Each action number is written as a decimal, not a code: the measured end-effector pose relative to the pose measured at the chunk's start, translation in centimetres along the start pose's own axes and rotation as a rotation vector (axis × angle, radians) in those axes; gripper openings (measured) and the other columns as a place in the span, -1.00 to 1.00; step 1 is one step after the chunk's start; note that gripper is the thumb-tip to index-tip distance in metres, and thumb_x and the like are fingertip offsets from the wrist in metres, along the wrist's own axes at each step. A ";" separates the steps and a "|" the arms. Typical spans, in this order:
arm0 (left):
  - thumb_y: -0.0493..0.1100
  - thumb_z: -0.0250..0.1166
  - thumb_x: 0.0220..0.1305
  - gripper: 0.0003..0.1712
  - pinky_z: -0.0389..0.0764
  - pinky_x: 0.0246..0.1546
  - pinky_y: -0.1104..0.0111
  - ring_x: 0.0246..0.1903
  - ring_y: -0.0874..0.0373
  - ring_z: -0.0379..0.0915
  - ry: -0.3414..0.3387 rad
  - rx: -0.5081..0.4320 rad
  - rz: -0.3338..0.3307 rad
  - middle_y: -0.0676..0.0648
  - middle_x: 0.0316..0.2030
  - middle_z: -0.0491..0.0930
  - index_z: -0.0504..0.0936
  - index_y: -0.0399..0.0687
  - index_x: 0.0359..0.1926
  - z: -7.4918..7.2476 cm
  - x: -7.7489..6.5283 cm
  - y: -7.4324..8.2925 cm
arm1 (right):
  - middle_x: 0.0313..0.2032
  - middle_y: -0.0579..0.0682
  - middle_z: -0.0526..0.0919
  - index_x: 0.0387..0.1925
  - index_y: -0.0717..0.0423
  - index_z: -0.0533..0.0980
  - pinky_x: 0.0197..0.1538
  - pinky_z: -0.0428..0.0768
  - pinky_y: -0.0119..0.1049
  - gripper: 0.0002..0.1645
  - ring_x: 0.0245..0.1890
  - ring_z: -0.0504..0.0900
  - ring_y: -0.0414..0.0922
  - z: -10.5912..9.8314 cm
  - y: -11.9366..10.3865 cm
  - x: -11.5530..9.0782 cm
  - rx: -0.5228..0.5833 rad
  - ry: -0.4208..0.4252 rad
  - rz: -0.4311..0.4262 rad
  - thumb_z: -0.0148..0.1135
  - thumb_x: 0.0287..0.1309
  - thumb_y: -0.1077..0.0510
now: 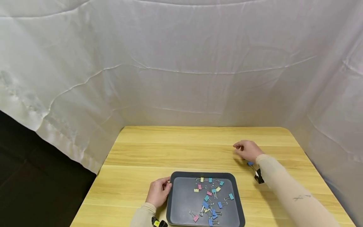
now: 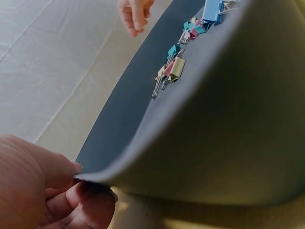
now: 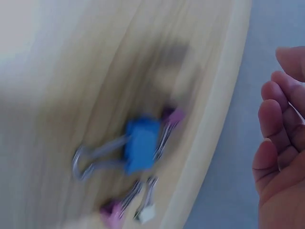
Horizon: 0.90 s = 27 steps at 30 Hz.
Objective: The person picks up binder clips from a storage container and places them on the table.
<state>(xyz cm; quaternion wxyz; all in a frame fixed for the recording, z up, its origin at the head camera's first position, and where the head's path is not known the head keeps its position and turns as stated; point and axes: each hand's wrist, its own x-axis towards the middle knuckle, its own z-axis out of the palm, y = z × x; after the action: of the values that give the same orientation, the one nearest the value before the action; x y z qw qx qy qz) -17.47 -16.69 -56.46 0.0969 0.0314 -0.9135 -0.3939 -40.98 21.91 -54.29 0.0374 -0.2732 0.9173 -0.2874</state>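
Binder clips (image 1: 214, 191) in blue, teal, pink and yellow lie scattered in the tray (image 1: 180, 198), mostly in its right half. The left hand (image 1: 157, 193) pinches the tray's left rim. The right hand (image 1: 247, 150), released with fingers loosely bent, hangs beyond the tray's far right corner. Right of the tray, a blue clip (image 3: 143, 145), two pink clips (image 3: 113, 213) and a pale clip (image 3: 147, 213) rest on the table (image 1: 170, 151).

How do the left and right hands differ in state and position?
The left hand pinches the edge of the tray; the right hand holds nothing visible. The left hand is at the tray's left side, while the right hand is above the table, beyond and right of the tray. Both emerge from pale sleeves.
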 end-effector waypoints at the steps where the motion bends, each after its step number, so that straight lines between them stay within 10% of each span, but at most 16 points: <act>1: -0.32 0.29 0.22 -0.74 0.43 -0.58 0.48 -0.58 0.35 0.35 0.006 0.000 0.010 0.13 -0.54 0.52 0.67 -0.31 -0.06 0.1 0.0 0.0 | -0.27 -0.07 0.61 -0.03 0.21 0.61 -0.28 0.49 -0.21 -0.65 -0.37 0.48 -0.17 0.1 -0.3 0.2 -0.004 0.010 -0.010 0.26 0.21 0.11; 27: -0.32 0.28 0.23 -0.72 0.47 -0.52 0.48 -0.54 0.36 0.40 -0.002 -0.046 -0.012 0.11 -0.51 0.56 0.65 -0.32 -0.03 1.5 0.1 0.8 | -0.26 -0.13 0.64 -0.07 0.10 0.64 -0.24 0.54 -0.30 -0.66 -0.28 0.56 -0.17 5.4 -10.9 2.5 -0.011 -0.058 -0.359 0.34 0.13 0.05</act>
<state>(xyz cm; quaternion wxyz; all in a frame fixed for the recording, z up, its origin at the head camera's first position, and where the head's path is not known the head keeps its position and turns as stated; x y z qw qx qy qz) -17.85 -15.06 -56.83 0.0941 0.0341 -0.9041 -0.4155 -36.68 10.42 -52.60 0.0106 -0.4410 0.8538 -0.2765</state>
